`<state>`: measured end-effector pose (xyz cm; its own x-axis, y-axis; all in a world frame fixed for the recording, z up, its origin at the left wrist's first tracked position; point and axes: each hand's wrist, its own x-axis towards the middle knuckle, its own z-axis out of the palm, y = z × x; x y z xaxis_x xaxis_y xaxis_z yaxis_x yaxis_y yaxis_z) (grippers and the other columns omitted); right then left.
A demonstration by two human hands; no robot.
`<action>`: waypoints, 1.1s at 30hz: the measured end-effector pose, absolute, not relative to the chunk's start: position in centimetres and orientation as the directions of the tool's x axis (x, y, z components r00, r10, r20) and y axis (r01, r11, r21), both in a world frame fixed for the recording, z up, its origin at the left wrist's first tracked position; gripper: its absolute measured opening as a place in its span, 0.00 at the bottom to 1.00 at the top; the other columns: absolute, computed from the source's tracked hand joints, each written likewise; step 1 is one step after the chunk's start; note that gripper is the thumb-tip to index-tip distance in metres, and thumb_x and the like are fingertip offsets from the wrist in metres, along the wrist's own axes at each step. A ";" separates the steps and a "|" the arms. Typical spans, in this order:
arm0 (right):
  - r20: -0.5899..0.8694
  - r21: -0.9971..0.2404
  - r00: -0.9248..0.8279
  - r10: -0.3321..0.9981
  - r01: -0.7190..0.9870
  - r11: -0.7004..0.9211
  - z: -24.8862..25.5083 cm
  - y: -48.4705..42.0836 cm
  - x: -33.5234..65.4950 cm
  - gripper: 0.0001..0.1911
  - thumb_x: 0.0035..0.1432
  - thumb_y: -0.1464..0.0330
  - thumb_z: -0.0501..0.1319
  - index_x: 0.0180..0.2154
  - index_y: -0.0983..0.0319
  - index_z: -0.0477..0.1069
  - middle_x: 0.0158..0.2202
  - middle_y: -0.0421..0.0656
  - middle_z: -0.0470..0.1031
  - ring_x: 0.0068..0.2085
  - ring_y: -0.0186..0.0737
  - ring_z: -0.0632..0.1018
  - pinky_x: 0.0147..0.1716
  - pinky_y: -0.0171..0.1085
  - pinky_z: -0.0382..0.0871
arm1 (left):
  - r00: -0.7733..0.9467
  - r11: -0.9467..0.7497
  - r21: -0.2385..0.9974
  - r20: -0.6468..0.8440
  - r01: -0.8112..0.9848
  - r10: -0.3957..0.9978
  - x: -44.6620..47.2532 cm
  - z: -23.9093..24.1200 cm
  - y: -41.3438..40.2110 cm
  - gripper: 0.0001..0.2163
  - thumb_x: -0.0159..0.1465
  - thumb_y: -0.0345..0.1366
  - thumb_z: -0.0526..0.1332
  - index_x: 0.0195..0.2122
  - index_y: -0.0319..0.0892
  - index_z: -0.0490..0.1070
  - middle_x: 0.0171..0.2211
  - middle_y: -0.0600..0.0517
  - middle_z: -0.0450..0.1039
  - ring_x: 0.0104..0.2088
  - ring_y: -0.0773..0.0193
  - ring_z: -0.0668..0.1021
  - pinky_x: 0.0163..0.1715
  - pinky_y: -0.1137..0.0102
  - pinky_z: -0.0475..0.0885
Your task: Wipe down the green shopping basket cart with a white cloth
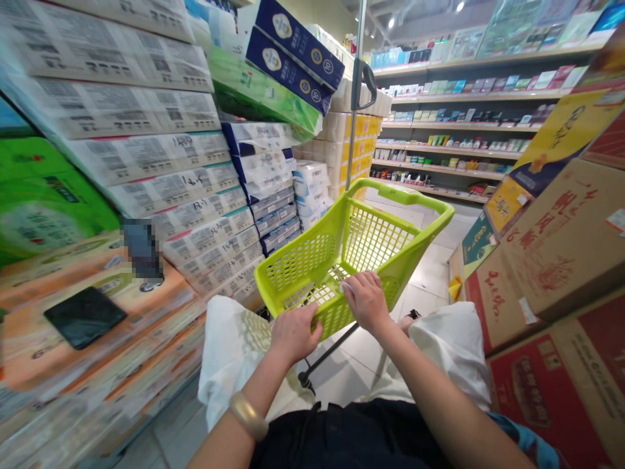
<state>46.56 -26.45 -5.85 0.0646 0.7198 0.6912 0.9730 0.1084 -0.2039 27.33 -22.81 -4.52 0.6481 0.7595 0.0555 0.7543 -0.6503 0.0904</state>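
**Narrow shop aisle between stacked goods**

Pale tiled floor [442, 260] running ahead. On the left, tall stacks of wrapped tissue packs [161, 163], white, green and orange. On the right, brown and red cardboard boxes [561, 260] piled high. Farther back, long wall shelves [463, 117] crowded with small coloured packets. Overhead, bright ceiling spotlights [459, 6].

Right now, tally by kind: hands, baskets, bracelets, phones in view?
Hands: 2, left hand and right hand, both on the basket rim
Green basket: 1
Bracelet: 1
Black phone: 1, on the stacked packs
Total: 5
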 end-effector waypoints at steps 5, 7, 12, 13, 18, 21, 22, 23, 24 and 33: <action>0.676 -0.246 0.041 0.736 0.954 0.172 -6.8 -26.8 42.6 0.09 0.65 0.67 0.52 0.35 0.58 0.70 0.35 0.42 0.73 0.42 0.41 0.69 0.56 0.42 0.54 | 0.641 -0.641 0.088 0.039 0.762 0.767 27.4 -4.2 -22.9 0.09 0.62 0.39 0.52 0.42 0.47 0.68 0.38 0.52 0.78 0.38 0.57 0.79 0.34 0.68 0.68; 0.658 -0.212 -0.037 0.752 0.949 0.232 -6.9 -26.9 42.2 0.08 0.65 0.66 0.53 0.36 0.58 0.70 0.35 0.42 0.73 0.42 0.40 0.69 0.54 0.41 0.56 | 0.642 -0.642 0.094 0.034 0.760 0.766 27.3 -4.0 -22.9 0.09 0.62 0.39 0.53 0.41 0.47 0.68 0.38 0.52 0.78 0.38 0.58 0.79 0.34 0.68 0.68; 0.659 -0.163 -0.048 0.750 0.965 0.205 -6.1 -26.5 46.2 0.11 0.66 0.65 0.52 0.36 0.58 0.71 0.34 0.43 0.73 0.40 0.40 0.70 0.52 0.40 0.57 | 0.650 -0.648 0.100 0.024 0.755 0.760 27.1 -3.8 -22.9 0.09 0.62 0.39 0.52 0.42 0.47 0.68 0.38 0.51 0.78 0.38 0.56 0.79 0.34 0.66 0.69; 0.668 -0.173 -0.006 0.744 0.971 0.163 -5.9 -26.4 46.9 0.11 0.66 0.65 0.52 0.35 0.58 0.71 0.34 0.43 0.73 0.40 0.41 0.69 0.53 0.41 0.57 | 0.646 -0.644 0.102 0.021 0.758 0.763 27.1 -3.9 -22.9 0.10 0.63 0.39 0.52 0.42 0.47 0.68 0.38 0.51 0.78 0.38 0.56 0.79 0.34 0.66 0.69; 0.681 -0.233 0.113 0.724 0.970 0.067 -5.9 -26.3 45.5 0.12 0.66 0.66 0.51 0.33 0.58 0.70 0.33 0.43 0.72 0.41 0.41 0.69 0.56 0.43 0.54 | 0.644 -0.644 0.102 0.033 0.759 0.764 27.3 -4.1 -22.8 0.09 0.63 0.40 0.52 0.41 0.47 0.68 0.38 0.51 0.78 0.38 0.56 0.79 0.34 0.66 0.68; 0.653 -0.217 0.000 0.757 0.958 0.188 -6.4 -26.6 42.9 0.10 0.65 0.66 0.52 0.35 0.58 0.70 0.34 0.42 0.73 0.42 0.40 0.69 0.55 0.41 0.55 | 0.658 -0.659 0.100 0.046 0.746 0.752 27.2 -4.2 -22.7 0.09 0.62 0.39 0.53 0.42 0.47 0.67 0.39 0.51 0.78 0.39 0.56 0.80 0.34 0.67 0.68; 0.646 -0.202 -0.043 0.762 0.953 0.225 -6.5 -26.7 42.6 0.09 0.66 0.66 0.52 0.36 0.58 0.70 0.34 0.41 0.73 0.42 0.40 0.69 0.54 0.40 0.55 | 0.661 -0.661 0.099 0.046 0.743 0.749 27.1 -4.2 -22.7 0.10 0.62 0.39 0.53 0.43 0.47 0.67 0.39 0.51 0.78 0.39 0.56 0.80 0.34 0.67 0.68; 0.641 -0.186 -0.075 0.764 0.950 0.250 -6.5 -26.7 42.7 0.09 0.66 0.65 0.52 0.36 0.58 0.70 0.35 0.41 0.73 0.42 0.40 0.70 0.53 0.40 0.56 | 0.662 -0.662 0.099 0.044 0.743 0.748 27.1 -4.1 -22.6 0.10 0.62 0.39 0.53 0.43 0.47 0.67 0.39 0.51 0.78 0.39 0.56 0.80 0.34 0.67 0.68; 0.638 -0.171 -0.094 0.764 0.950 0.260 -6.4 -26.7 43.2 0.10 0.66 0.65 0.52 0.36 0.58 0.70 0.34 0.41 0.73 0.41 0.40 0.70 0.52 0.40 0.56 | 0.662 -0.662 0.097 0.039 0.743 0.749 27.0 -4.1 -22.6 0.10 0.62 0.39 0.53 0.43 0.47 0.67 0.39 0.51 0.78 0.39 0.56 0.80 0.34 0.67 0.68; 0.659 -0.220 0.111 0.744 0.974 0.050 -5.8 -26.1 44.9 0.11 0.65 0.66 0.52 0.32 0.58 0.70 0.32 0.42 0.72 0.40 0.41 0.70 0.54 0.42 0.54 | 0.652 -0.653 0.100 0.038 0.751 0.757 27.3 -4.2 -22.4 0.09 0.63 0.40 0.52 0.42 0.47 0.68 0.37 0.51 0.78 0.39 0.56 0.79 0.34 0.67 0.68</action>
<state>44.87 -26.08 -5.83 0.1105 0.7440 0.6590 0.9742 0.0501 -0.2199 27.25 -22.43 -4.24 0.6524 0.7569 0.0379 0.7512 -0.6525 0.0998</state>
